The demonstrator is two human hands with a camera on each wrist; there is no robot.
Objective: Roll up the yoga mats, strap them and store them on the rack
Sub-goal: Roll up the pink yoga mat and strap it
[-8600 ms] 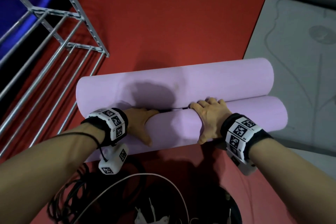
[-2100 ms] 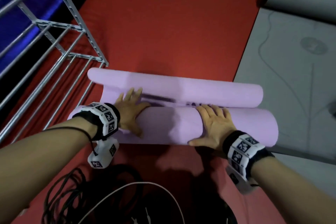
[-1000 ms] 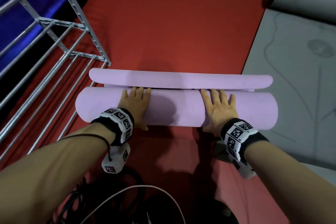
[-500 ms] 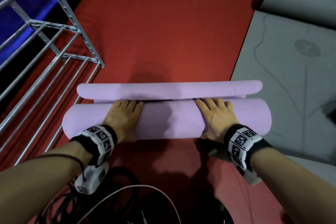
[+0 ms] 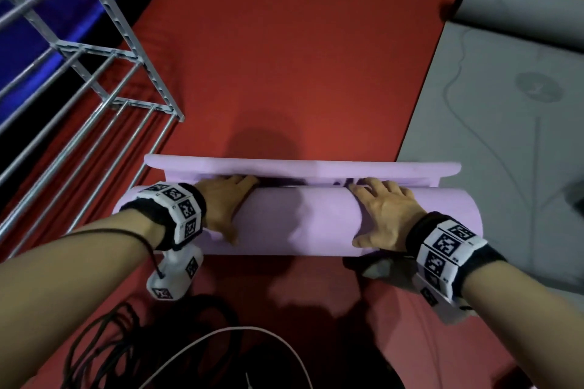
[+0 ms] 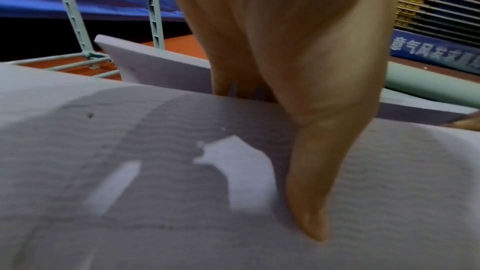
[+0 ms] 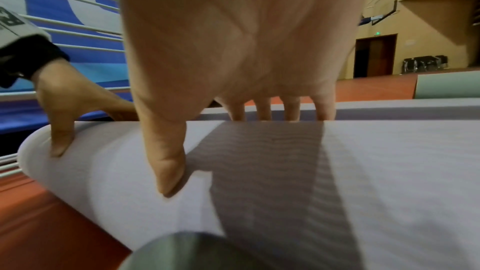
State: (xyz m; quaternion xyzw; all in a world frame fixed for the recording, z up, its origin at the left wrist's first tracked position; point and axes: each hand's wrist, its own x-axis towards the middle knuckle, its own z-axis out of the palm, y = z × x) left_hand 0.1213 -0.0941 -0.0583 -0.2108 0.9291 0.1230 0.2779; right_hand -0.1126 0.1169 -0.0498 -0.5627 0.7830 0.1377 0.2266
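The purple mat (image 5: 297,221) lies on the red floor (image 5: 300,73) beside the metal rack (image 5: 94,73), rolled nearly to its raised end flap. The left hand (image 5: 221,202) and right hand (image 5: 384,215) press flat, spread apart, fingers over the far side, likely keeping the roll tight and even; neither hand grasps anything.

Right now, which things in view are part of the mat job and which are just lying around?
In the job:
- purple mat, nearly rolled, far end flap not yet wrapped
- left hand and right hand, pressing on the roll
- grey mat, mostly flat
- metal rack

Lying about:
- black cables
- white cable
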